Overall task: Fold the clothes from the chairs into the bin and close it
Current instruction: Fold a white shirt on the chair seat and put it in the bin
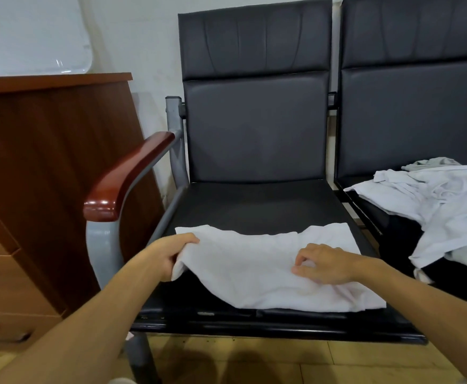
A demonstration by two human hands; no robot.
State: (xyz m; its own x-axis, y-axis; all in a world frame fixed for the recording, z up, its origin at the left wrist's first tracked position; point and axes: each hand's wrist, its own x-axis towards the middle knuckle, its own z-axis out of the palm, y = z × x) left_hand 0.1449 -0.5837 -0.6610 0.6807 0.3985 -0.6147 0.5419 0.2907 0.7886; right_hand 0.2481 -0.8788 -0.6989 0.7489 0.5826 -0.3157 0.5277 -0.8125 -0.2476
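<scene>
Head view.

1. White garment: lies partly folded on the front half of the seat, lower centre of the frame. Its far edge is flat on the seat and its left side is lifted off it.
2. Left hand: lower left of centre. The fingers are curled over the garment's left edge and grip it, holding that edge raised.
3. Right hand: lower right of centre, on top of the garment. The fingers are bent, and the thumb and forefinger are drawn close together on a small bit of the cloth.
4. Black chair: centre of the frame, padded back upright, seat bearing the garment. A red-brown wooden armrest on a grey metal frame stands at its left.
5. Second black chair: right edge of the frame, just beside the first.
6. Pile of clothes: unfolded on the second chair's seat. White and grey pieces hang over its front edge, with dark cloth under them.
7. Wooden cabinet: left of the frame, with drawers at the lower left.
8. Pale panel with a rounded corner: upper left, behind the cabinet top.
9. Yellowish floor tiles: bottom of the frame.
</scene>
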